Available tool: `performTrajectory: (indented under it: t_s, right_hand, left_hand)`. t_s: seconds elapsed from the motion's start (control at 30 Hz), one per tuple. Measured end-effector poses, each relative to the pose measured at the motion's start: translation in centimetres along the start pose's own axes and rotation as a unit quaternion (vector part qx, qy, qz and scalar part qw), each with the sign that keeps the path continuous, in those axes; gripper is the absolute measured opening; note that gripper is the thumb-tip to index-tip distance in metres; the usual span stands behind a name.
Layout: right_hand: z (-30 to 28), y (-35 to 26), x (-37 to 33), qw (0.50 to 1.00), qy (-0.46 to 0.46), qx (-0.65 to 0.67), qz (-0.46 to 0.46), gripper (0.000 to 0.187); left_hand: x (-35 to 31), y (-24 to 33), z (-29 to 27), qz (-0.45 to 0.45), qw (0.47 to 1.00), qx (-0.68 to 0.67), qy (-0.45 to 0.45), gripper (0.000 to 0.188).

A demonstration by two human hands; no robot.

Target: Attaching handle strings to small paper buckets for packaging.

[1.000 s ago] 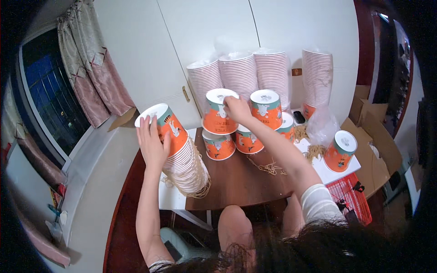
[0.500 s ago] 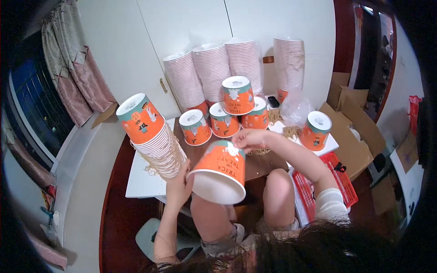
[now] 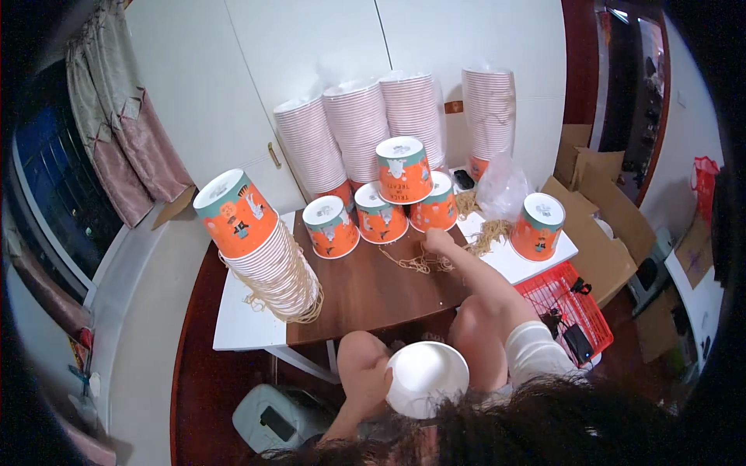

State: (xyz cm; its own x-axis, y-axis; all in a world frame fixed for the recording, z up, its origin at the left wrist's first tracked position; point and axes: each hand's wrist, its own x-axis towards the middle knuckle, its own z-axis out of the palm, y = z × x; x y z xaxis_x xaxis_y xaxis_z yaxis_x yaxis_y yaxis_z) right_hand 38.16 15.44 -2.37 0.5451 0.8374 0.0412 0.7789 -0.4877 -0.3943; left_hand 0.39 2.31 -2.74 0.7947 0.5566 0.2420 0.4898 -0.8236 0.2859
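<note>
Paper bucket (image 3: 432, 371), lower centre, looks light, stiff yet crushable, best held near its rim; left hand (image 3: 371, 394) clasps its left edge; right hand (image 3: 440, 242) is beside tan cords (image 3: 414, 263), mid-frame, finger closure unclear.

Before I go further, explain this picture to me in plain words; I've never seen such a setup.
No machine here: a person works bare-handed, seen by a fisheye camera on their head, looking down. The left hand holds a paper bucket low in the picture, its white inside showing. The right hand is at some tan strings on the brown-and-white table; whether it grips any is unclear. A nested bucket stack leans at the left; farther back, one upside-down bucket rests on others, with plastic-wrapped bucket stacks behind.
</note>
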Motion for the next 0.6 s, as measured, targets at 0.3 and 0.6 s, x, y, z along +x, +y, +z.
performTrajectory:
  t_s: [0.3, 0.6]
  right_hand:
    - [5.0, 0.8, 3.1, 0.998, -0.007, 0.025, 0.05, 0.034]
    - [0.1, 1.1, 4.1, 0.947, 0.023, 0.313, -0.067, 0.02]
  left_hand:
    - [1.1, 2.8, -0.6, -0.138, 0.985, -0.025, -0.101, 0.029]
    - [-0.1, 2.0, -0.4, -0.053, 0.972, -0.226, 0.039, 0.032]
